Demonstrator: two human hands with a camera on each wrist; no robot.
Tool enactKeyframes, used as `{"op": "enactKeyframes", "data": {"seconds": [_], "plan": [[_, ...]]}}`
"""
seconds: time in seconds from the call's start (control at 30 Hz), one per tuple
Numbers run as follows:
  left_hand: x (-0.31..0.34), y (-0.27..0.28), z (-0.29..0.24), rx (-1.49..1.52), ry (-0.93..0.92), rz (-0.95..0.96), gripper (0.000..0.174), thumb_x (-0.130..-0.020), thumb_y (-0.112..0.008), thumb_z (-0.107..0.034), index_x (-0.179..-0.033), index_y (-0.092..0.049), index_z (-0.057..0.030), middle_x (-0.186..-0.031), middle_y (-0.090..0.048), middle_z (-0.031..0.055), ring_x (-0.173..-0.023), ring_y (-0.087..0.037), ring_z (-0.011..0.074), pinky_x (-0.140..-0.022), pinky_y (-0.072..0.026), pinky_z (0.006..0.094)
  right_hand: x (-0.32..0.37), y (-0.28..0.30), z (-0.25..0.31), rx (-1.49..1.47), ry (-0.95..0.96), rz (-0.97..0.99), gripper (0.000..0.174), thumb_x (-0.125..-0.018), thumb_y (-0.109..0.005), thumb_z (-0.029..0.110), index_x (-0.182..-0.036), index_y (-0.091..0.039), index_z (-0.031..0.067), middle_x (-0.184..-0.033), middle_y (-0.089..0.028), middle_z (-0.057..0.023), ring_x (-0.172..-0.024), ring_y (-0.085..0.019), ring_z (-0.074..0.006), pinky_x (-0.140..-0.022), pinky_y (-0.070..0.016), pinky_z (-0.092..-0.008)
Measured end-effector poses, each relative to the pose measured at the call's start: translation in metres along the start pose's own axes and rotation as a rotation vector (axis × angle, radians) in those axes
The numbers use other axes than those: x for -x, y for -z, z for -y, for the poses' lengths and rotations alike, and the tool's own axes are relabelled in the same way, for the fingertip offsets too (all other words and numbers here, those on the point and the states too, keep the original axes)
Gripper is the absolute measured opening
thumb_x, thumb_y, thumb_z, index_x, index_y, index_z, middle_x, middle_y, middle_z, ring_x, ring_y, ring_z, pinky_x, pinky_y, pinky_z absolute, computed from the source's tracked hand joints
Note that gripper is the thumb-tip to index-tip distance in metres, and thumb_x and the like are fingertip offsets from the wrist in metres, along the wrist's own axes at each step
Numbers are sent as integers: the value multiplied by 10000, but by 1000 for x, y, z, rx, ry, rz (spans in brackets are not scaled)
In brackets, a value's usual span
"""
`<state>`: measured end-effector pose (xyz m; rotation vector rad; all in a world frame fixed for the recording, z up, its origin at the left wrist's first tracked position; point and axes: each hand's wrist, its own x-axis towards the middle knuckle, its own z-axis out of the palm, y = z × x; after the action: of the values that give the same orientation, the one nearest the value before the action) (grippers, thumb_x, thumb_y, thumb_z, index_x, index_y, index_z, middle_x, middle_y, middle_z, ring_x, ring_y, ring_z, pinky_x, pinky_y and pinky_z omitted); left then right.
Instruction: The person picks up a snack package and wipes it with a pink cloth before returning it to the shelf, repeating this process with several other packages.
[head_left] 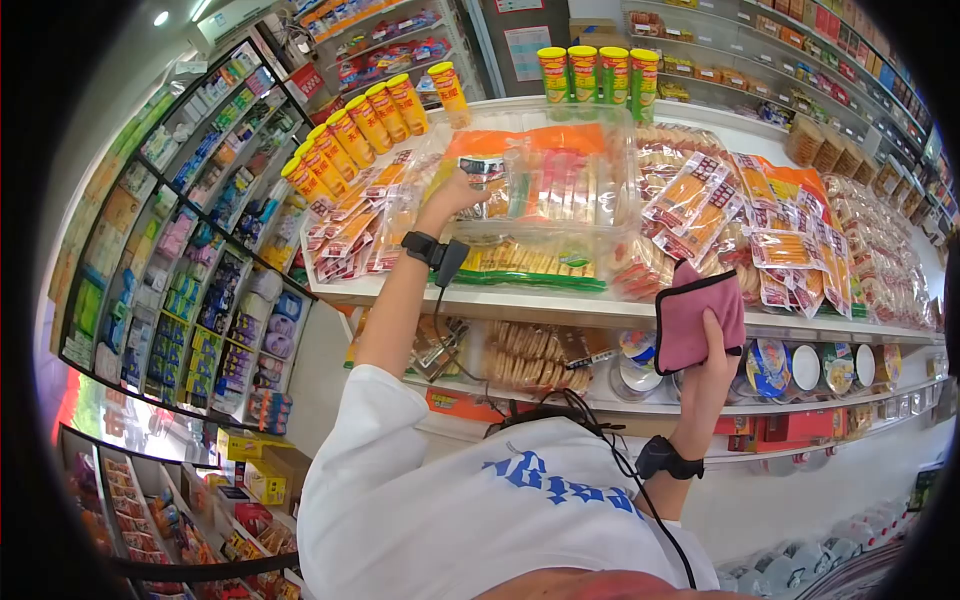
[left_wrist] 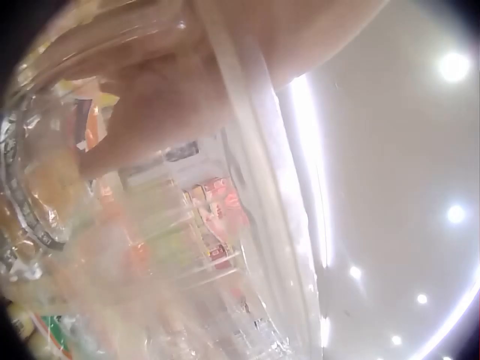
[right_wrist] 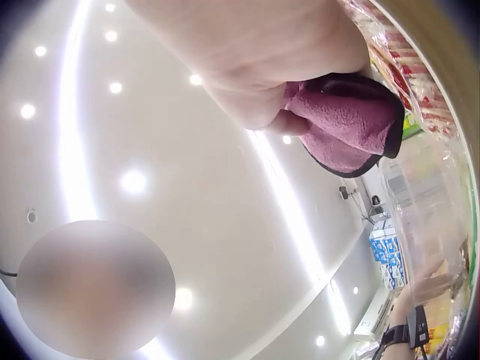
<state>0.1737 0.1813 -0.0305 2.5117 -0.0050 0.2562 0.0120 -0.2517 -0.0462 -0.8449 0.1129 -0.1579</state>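
My left hand [head_left: 456,194] is at the left part of a clear plastic bin [head_left: 615,180], against a small packet with a dark label [head_left: 484,167]; whether the fingers grip it cannot be made out. The left wrist view shows this hand [left_wrist: 165,105] blurred, near the clear plastic wall [left_wrist: 262,165]. In my right hand [head_left: 708,365], raised before the shelf edge, is a folded pink cloth with black trim [head_left: 700,312]. The right wrist view has the cloth [right_wrist: 349,127] pinched between thumb and fingers of the right hand [right_wrist: 262,52].
Yellow-lidded cans [head_left: 448,92] stand along the back and left of the display. Bagged snacks [head_left: 690,195] are piled to the right, and green-and-yellow packs [head_left: 530,262] lie in front of the bin. A lower shelf [head_left: 590,404] holds bowls and packets. Cables hang from both wrists.
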Motion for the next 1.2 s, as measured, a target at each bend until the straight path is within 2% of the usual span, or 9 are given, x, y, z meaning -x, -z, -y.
{"op": "enactKeyframes", "data": {"seconds": [0.07,0.2,0.4,0.5,0.6,0.77,0.97,1.07,1.2], "plan": [[-5,-2,7,110,-133,-181,448,-695,-798,-240,-970,-640,78,-878,-703,186,-823,-686,255,-729,-522,350,-1,-6,-4,-7,-18,47,469,-894,-679,82,-1317,-511,-27,-1212,-602,-82,-1108,-575,-154,-947,-450,-298],[-18,2,26,-77,155,-115,377,-744,-758,-241,-861,-616,88,-794,-662,218,-750,-675,310,-675,-517,408,5,-15,-8,11,-43,118,469,-893,-680,82,-1315,-512,-32,-1210,-603,-79,-1092,-584,-154,-942,-449,-287],[-12,4,18,-302,-56,-595,316,-883,-620,-175,-1031,-506,79,-806,-642,243,-776,-662,401,-672,-510,446,3,-4,-3,3,-57,111,467,-908,-669,98,-1324,-502,-34,-1218,-602,-80,-1096,-578,-146,-938,-448,-283],[17,30,-53,49,-34,-736,298,-934,-560,-125,-1142,-461,64,-884,-651,218,-836,-668,339,-737,-517,405,0,5,-3,15,-37,55,513,-894,-644,40,-1370,-463,-25,-1251,-577,-116,-1110,-574,-171,-942,-444,-294],[59,47,-105,410,-273,-665,340,-982,-519,-130,-1259,-446,53,-1080,-647,159,-965,-648,227,-835,-505,338,-14,15,-14,132,30,-24,664,-829,-599,-80,-1448,-372,-2,-1297,-522,-189,-1134,-561,-255,-952,-435,-323],[138,20,-175,1045,-149,-250,491,-1004,-520,-137,-1429,-330,21,-1286,-567,85,-1142,-557,139,-977,-433,284,-23,6,-39,992,333,21,544,-1010,-523,348,-1437,-379,43,-1349,-476,-108,-1168,-508,-205,-992,-409,-330],[184,-20,-197,1193,-115,-54,552,-977,-537,-58,-1463,-287,24,-1374,-505,113,-1243,-500,164,-1035,-401,303,7,-70,-38,-277,-133,507,664,-1023,-412,481,-1510,-278,50,-1449,-419,-97,-1312,-421,-218,-1102,-320,-389],[191,-24,-188,1271,-86,-42,573,-955,-544,-16,-1465,-287,26,-1386,-500,121,-1257,-496,177,-1042,-401,320,11,-61,-49,-408,-217,580,618,-1035,-399,440,-1498,-305,42,-1476,-398,-84,-1337,-407,-218,-1119,-303,-386],[198,-22,-181,1271,-117,34,523,-965,-530,-14,-1448,-329,-7,-1390,-490,83,-1255,-472,139,-1054,-380,309,22,-76,-40,44,-66,415,543,-1016,-501,278,-1460,-351,5,-1422,-454,-105,-1287,-449,-179,-1081,-337,-330]]}}
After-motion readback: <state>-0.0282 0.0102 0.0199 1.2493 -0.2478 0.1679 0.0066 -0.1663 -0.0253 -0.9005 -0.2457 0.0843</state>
